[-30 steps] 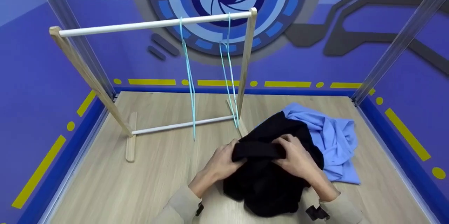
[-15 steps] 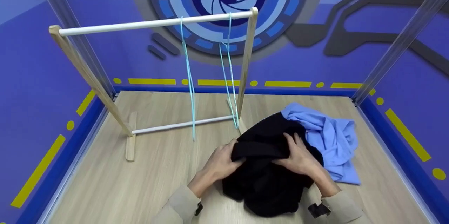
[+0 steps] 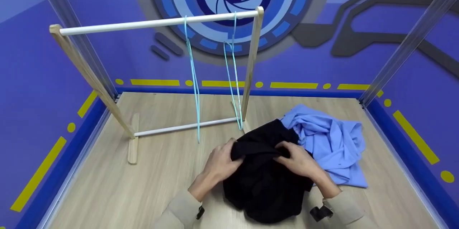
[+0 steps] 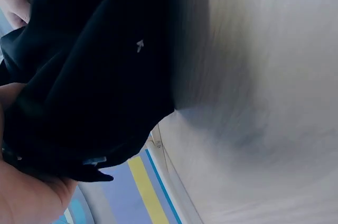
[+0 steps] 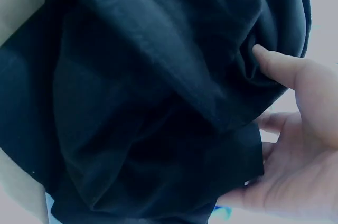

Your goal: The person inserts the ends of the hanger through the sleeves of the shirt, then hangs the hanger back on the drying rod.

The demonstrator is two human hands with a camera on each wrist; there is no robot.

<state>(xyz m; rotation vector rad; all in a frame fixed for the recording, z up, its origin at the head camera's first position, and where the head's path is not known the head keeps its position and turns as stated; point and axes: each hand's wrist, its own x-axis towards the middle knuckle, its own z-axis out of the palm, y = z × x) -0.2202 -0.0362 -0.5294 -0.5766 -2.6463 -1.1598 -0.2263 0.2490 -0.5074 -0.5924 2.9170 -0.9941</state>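
Observation:
A bunched black garment [image 3: 265,186] rises off the wooden tabletop in the head view, its folded edge stretched between both hands. My left hand [image 3: 220,160] grips the left end of that edge, thumb on the near side. The right hand [image 3: 296,159] pinches the cloth on the right side between thumb and fingers. In the left wrist view the black garment [image 4: 100,71] shows a small pale mark, and the left hand [image 4: 31,195] holds its edge. Seen from the right wrist, the right hand's thumb presses into the black cloth [image 5: 142,118], with the fingers partly behind it.
A light blue garment [image 3: 339,146] lies crumpled right of the black one. On the left stands a wooden rack [image 3: 84,67] with a white top rail [image 3: 143,25]. Two turquoise hangers [image 3: 196,96] hang from it. Blue printed walls [image 3: 304,67] enclose the table.
The black garment has shifted slightly left and towards the person, baring more of the blue garment. Both hands moved with it; the right fingers spread, then drew in on the cloth again.

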